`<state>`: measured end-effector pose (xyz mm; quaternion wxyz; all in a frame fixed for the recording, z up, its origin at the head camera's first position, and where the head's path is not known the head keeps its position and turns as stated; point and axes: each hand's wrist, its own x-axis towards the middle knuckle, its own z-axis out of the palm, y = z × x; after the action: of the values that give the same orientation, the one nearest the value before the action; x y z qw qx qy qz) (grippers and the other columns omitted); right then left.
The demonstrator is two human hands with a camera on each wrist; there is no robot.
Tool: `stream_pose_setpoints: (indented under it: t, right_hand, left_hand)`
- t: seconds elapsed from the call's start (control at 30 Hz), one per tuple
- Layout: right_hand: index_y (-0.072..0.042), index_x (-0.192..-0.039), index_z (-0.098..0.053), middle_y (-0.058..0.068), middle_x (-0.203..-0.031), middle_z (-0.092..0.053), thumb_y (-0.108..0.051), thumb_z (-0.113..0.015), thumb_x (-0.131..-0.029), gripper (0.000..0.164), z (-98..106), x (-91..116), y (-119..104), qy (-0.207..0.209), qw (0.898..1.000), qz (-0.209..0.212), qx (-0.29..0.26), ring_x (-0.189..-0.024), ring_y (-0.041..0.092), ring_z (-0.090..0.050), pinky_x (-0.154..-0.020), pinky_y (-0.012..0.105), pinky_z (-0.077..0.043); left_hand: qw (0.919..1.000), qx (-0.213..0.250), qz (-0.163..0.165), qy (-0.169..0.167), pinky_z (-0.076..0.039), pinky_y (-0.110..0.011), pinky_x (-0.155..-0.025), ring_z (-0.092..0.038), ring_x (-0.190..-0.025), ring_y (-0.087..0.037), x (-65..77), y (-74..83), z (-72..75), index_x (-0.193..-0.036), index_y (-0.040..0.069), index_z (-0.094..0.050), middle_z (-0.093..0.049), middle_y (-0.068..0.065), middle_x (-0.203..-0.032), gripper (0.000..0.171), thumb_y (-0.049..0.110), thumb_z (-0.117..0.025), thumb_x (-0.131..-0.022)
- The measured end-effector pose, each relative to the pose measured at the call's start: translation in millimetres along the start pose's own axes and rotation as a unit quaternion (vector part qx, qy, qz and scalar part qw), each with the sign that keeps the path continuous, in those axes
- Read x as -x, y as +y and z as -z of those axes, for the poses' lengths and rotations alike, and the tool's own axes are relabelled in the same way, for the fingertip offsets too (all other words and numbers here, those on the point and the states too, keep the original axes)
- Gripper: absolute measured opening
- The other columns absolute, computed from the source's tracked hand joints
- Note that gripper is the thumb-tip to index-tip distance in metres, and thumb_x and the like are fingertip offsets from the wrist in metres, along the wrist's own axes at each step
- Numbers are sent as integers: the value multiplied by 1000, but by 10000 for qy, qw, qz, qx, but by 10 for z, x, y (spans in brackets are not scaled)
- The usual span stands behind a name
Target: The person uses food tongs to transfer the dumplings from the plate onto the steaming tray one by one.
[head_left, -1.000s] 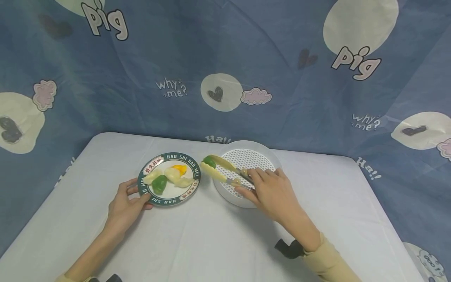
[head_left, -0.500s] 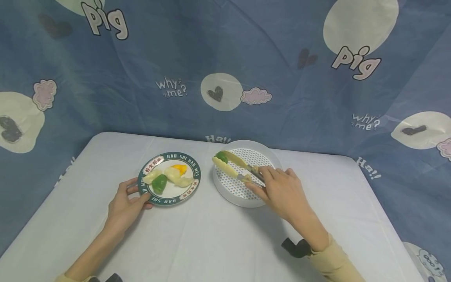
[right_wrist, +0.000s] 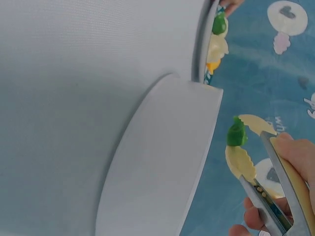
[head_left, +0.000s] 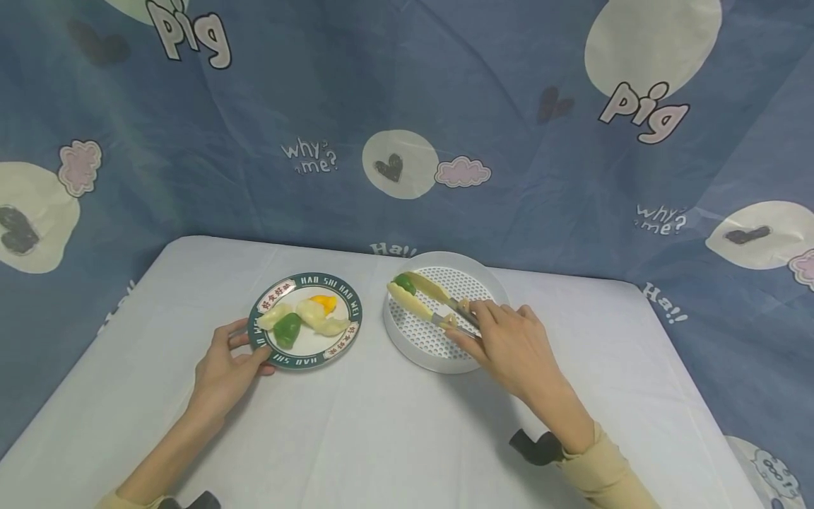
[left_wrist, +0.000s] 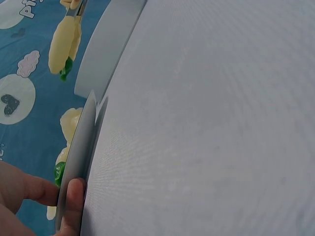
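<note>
In the head view my left hand (head_left: 222,375) pinches the near-left rim of a round plate (head_left: 299,363), thumb above and fingers beneath. White dumpling-shaped pieces (head_left: 310,314), a green one (head_left: 287,331) and a yellow one (head_left: 326,303) lie on the plate. My right hand (head_left: 515,346) grips a pair of tongs (head_left: 413,302) with cream-yellow tips and metal arms. Between the tips is a green piece (right_wrist: 237,132), held above the left part of a white round steamer tray (head_left: 435,359) with a perforated bottom. The right wrist view shows the tips in the air, above the tray's rim.
The plate and tray stand side by side on a white-covered table (head_left: 369,438), a narrow gap between them. Behind the table hangs a blue printed cloth (head_left: 534,219). The tray's side wall (left_wrist: 106,54) rises above the table in the left wrist view.
My right hand has carried the tongs and green piece rightward, from the gap beside the plate to over the tray, then almost stopped. The left hand and plate have stayed put.
</note>
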<state>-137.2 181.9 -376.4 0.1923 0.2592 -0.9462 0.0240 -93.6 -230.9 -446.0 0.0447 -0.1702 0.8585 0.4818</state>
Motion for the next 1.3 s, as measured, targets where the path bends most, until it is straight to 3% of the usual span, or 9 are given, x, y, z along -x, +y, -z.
stream_pose_setpoints:
  t: [0.33,0.7,0.97,1.13,1.3]
  right_hand:
    - [-8,-131,-70,-2,-82,-64,-72,-64,-96,73,2,-10,-34,-199,9997,-134,-42,-69,16,-51,-67,33,-38]
    - [-9,-132,-70,-2,-85,-65,-72,-63,-97,72,-13,-15,-76,-315,9993,-153,-138,-72,16,-50,-67,32,-37]
    - [-10,-129,-72,-1,-93,-75,-72,-64,-96,71,-27,-46,-132,-113,9999,32,-104,-78,18,-59,-68,33,-39]
    - [-11,-131,-72,-1,-98,-75,-73,-64,-96,72,-33,-80,-217,-212,9997,124,-80,-86,22,-67,-74,38,-48]
    - [-12,-123,-72,-1,-98,-74,-75,-59,-98,69,-54,-115,-305,-244,9992,307,-20,-89,24,-69,-79,43,-52]
  left_hand:
    - [10000,3,21,20,-48,-64,-114,-76,-82,-4,-6,-4,5,-170,-3,-11,-60,-36,-147,82,20,-59,-107]
    - [10000,7,24,0,-46,-64,-115,-76,-82,-3,-2,-13,6,-170,-2,-12,-58,-35,-149,82,21,-60,-107]
    - [10000,35,-22,20,-46,-65,-116,-78,-80,-5,-6,-13,7,-169,-3,-12,-55,-37,-152,82,20,-60,-107]
    - [10000,15,-38,45,-49,-63,-114,-79,-81,-6,-4,-11,2,-169,-4,-12,-54,-37,-153,82,19,-60,-107]
    - [10000,-11,-46,59,-50,-60,-113,-79,-81,-7,-1,-9,-7,-169,-4,-13,-54,-36,-153,81,18,-60,-107]
